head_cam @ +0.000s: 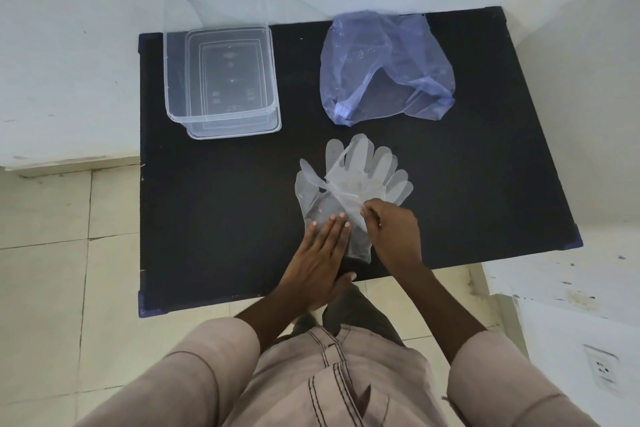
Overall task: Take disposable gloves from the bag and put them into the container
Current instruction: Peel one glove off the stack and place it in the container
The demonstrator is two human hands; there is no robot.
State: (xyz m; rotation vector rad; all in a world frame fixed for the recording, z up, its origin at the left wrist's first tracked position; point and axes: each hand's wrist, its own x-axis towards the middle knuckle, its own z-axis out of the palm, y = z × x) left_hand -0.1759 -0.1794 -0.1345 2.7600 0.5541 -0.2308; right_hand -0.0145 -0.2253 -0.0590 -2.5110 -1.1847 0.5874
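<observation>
A stack of clear disposable gloves (360,172) lies on the black table (214,218), fingers pointing away from me. My left hand (320,253) rests flat on the cuff end of the stack, fingers together. My right hand (394,232) pinches a thin glove edge just right of my left fingertips, lifting it off the stack. The crumpled blue plastic bag (384,66) sits at the far right, its mouth facing me. The clear rectangular container (221,59) stands open at the far left with nothing inside.
The container rests on what looks like its clear lid (235,133). White walls close in behind and to the right of the table. A wall socket (604,369) is low on the right. Tiled floor lies to the left.
</observation>
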